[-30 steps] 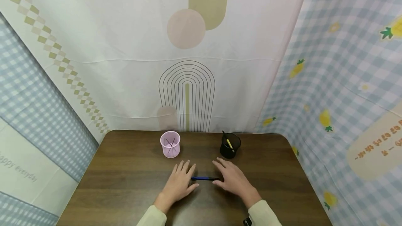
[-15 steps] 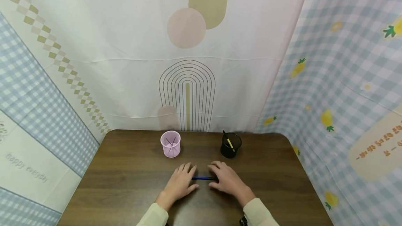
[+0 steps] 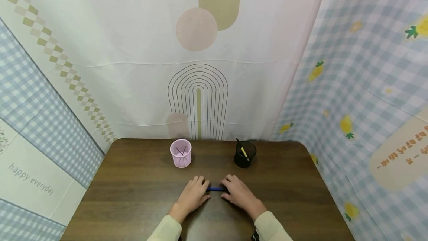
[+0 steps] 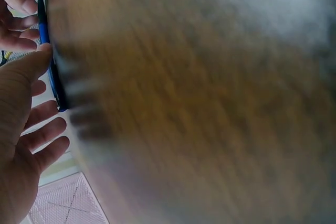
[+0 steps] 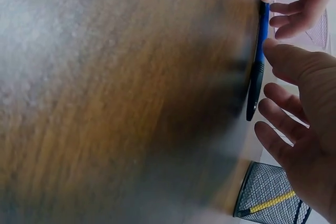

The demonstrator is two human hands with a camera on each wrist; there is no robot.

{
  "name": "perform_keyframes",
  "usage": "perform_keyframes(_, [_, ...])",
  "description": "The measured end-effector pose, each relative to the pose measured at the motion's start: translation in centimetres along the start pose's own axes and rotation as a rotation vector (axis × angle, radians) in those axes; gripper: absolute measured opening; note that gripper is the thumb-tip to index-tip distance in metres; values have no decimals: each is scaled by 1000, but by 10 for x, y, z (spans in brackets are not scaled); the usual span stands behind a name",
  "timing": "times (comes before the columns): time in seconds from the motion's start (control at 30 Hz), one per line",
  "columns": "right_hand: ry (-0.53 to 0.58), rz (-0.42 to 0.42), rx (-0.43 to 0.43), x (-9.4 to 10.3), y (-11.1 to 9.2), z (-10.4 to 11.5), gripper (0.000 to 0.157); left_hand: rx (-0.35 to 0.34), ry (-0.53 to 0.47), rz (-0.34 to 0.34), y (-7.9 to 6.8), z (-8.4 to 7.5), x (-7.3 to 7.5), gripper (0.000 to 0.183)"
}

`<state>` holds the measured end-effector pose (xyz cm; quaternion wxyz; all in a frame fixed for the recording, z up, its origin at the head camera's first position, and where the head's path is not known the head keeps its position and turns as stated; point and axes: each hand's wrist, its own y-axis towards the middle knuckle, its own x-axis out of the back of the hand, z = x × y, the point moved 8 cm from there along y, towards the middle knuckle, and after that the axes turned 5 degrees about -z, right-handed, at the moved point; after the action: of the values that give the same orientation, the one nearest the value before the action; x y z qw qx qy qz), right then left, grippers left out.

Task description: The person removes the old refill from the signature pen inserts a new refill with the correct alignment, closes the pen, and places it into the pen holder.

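Observation:
A blue pen with black ends [image 3: 215, 189] lies crosswise on the table between the two hands. The left hand [image 3: 192, 195] is around its left end, palm down, thumb and fingers parted on either side; the left wrist view shows the thumb tip right at the pen [image 4: 43, 34]. At the other end is the right hand [image 3: 240, 193], its fingers bent loosely. In the right wrist view the right thumb is close by the pen [image 5: 261, 40], the other fingers spread apart beyond it. Both hands partly hide the pen's ends in the head view.
Behind the left hand stands a pink mesh pen cup [image 3: 181, 161]. A black mesh pen cup [image 3: 240, 161] with a yellow-and-black pencil [image 3: 245, 152] stands behind the right hand. The brown wooden table [image 3: 127, 181] ends against a white hanging cloth [image 3: 140, 96].
The right hand has moved left along the pen, bringing the hands closer together and covering more of it. Fingers of both hands have bent more. The cups stay put.

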<state>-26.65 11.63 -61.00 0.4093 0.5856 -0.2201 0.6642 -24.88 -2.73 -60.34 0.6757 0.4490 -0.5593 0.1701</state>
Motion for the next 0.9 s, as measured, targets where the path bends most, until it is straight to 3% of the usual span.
perform_keyframes(0.37, [-22, 32, -33, -7, 1, 0, 28, -3, 6, -10, 2, -3, -3, 33])
perform_keyframes(0.9, [-43, 39, -72, -14, 3, -8, 16, 15, 37, -51, 3, -4, -7, 28])
